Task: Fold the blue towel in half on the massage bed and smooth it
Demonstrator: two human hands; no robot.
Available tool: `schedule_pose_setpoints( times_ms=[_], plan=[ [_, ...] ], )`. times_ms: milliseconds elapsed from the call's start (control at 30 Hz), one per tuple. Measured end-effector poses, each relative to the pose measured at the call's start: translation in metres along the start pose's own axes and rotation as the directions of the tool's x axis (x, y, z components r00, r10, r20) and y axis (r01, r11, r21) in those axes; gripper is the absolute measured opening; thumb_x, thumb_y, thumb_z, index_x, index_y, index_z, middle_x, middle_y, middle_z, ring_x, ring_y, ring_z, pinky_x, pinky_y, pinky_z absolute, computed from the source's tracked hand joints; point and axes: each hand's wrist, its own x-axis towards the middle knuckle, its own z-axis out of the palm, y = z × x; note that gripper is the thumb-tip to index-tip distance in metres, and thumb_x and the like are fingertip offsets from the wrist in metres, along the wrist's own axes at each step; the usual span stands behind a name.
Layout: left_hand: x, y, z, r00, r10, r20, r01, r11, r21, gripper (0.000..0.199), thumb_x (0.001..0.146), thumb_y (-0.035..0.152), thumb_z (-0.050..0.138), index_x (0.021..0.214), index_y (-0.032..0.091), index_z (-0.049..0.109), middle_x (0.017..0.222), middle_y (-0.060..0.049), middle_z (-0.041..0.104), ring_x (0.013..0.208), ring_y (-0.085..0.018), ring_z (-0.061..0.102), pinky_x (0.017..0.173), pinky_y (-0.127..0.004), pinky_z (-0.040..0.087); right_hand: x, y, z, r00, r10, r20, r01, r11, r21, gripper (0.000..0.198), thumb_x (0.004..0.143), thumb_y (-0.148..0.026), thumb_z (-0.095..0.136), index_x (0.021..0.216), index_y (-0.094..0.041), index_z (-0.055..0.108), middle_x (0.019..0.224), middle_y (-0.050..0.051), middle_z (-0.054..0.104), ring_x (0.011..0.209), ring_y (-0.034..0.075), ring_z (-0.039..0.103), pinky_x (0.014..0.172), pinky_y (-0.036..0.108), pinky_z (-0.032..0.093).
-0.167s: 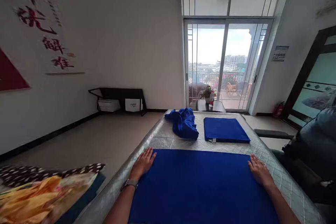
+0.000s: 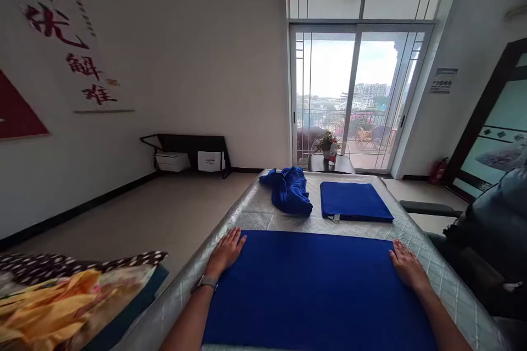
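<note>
A blue cloth point(image 2: 317, 290) lies spread flat on the mattress point(image 2: 251, 222) in front of me. My left hand point(image 2: 225, 252) rests palm down on its far left corner, fingers stretched out. On the far right corner lies my right hand point(image 2: 407, 267), also flat with straight fingers. Neither hand grips anything. Beyond the cloth sits a neatly folded blue cloth point(image 2: 356, 200) with a small white tag at its near edge. To the left of that is a crumpled blue cloth point(image 2: 290, 192) in a loose heap.
Colourful bedding point(image 2: 69, 307) is piled at the lower left. A dark bag or jacket point(image 2: 498, 214) stands close on the right. Past the mattress, a small table point(image 2: 319, 164) holds a plant and a bottle point(image 2: 332, 153) before glass doors. A black rack point(image 2: 187, 145) stands by the wall.
The view has shifted very slightly. Both hands and the blue cloths stay in the same places on the mattress.
</note>
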Motion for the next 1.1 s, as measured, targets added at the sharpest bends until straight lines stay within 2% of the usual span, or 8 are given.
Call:
schedule_pose_setpoints(
  times_ms=[167,333,433,533,633,700,900,1100],
  plan=[
    [0.003,0.013,-0.023,0.979,-0.163,0.123,0.166,0.986,-0.017,0.060,0.102,0.042,0.032,0.150,0.007,0.040,0.158,-0.018,0.040,0.149,-0.028,0.031,0.121,-0.048,0.025,-0.006,-0.007,-0.014,0.999,0.030,-0.021,-0.031,0.999,-0.039,0.064,0.098,-0.035,0.020,0.156,-0.010,0.030,0.163,0.010,0.029,0.152,0.021,0.022,0.123,0.043,0.018],
    [0.006,0.047,-0.043,0.991,-0.130,-0.007,0.130,0.991,-0.005,0.057,0.103,0.039,0.031,0.147,0.006,0.046,0.155,-0.018,0.045,0.147,-0.028,0.035,0.122,-0.046,0.027,-0.020,-0.044,-0.045,0.991,-0.038,-0.129,0.025,0.995,-0.101,0.059,0.096,-0.026,0.028,0.151,-0.010,0.041,0.160,0.013,0.035,0.151,0.026,0.023,0.124,0.047,0.013],
    [0.009,0.102,-0.050,0.997,0.046,-0.058,-0.049,0.997,-0.054,0.052,0.103,0.036,0.031,0.141,0.009,0.054,0.148,-0.017,0.053,0.142,-0.028,0.044,0.118,-0.046,0.035,-0.032,-0.104,-0.064,0.981,-0.141,-0.132,0.140,0.990,-0.020,0.058,0.097,-0.027,0.026,0.151,-0.011,0.042,0.160,0.012,0.035,0.151,0.024,0.023,0.123,0.044,0.015],
    [0.014,0.176,-0.054,0.962,0.259,-0.081,-0.268,0.953,-0.141,0.048,0.104,0.035,0.031,0.139,0.014,0.057,0.146,-0.014,0.056,0.138,-0.025,0.049,0.116,-0.045,0.039,-0.043,-0.179,-0.075,0.960,-0.270,-0.075,0.277,0.956,0.101,0.060,0.099,-0.033,0.024,0.154,-0.013,0.037,0.161,0.007,0.033,0.151,0.020,0.022,0.123,0.039,0.015],
    [0.020,0.239,-0.052,0.944,0.312,-0.111,-0.329,0.922,-0.206,0.047,0.105,0.036,0.032,0.141,0.015,0.055,0.148,-0.014,0.054,0.140,-0.024,0.047,0.116,-0.044,0.038,-0.049,-0.240,-0.073,0.941,-0.338,-0.016,0.334,0.923,0.189,0.062,0.100,-0.037,0.022,0.156,-0.013,0.031,0.162,0.007,0.030,0.152,0.019,0.020,0.123,0.037,0.014],
    [0.022,0.264,-0.043,0.947,0.303,-0.106,-0.320,0.920,-0.227,0.047,0.105,0.035,0.033,0.143,0.015,0.053,0.150,-0.014,0.052,0.141,-0.024,0.045,0.117,-0.044,0.037,-0.050,-0.261,-0.064,0.938,-0.345,0.015,0.334,0.917,0.220,0.062,0.100,-0.036,0.021,0.157,-0.014,0.029,0.163,0.006,0.028,0.152,0.019,0.019,0.123,0.038,0.013],
    [0.022,0.272,-0.016,0.951,0.302,-0.068,-0.310,0.921,-0.236,0.049,0.105,0.036,0.033,0.148,0.017,0.047,0.153,-0.012,0.049,0.145,-0.023,0.038,0.118,-0.047,0.035,-0.046,-0.265,-0.038,0.936,-0.349,0.050,0.326,0.910,0.255,0.062,0.100,-0.036,0.015,0.158,-0.015,0.026,0.164,0.005,0.024,0.153,0.019,0.015,0.124,0.039,0.008],
    [0.021,0.273,-0.022,0.954,0.293,-0.060,-0.299,0.926,-0.228,0.050,0.106,0.037,0.030,0.149,0.019,0.045,0.154,-0.011,0.048,0.145,-0.023,0.038,0.118,-0.047,0.034,-0.045,-0.263,-0.043,0.934,-0.352,0.066,0.323,0.906,0.273,0.063,0.100,-0.039,0.015,0.158,-0.015,0.025,0.165,0.004,0.023,0.153,0.017,0.014,0.124,0.038,0.005]
  ],
)
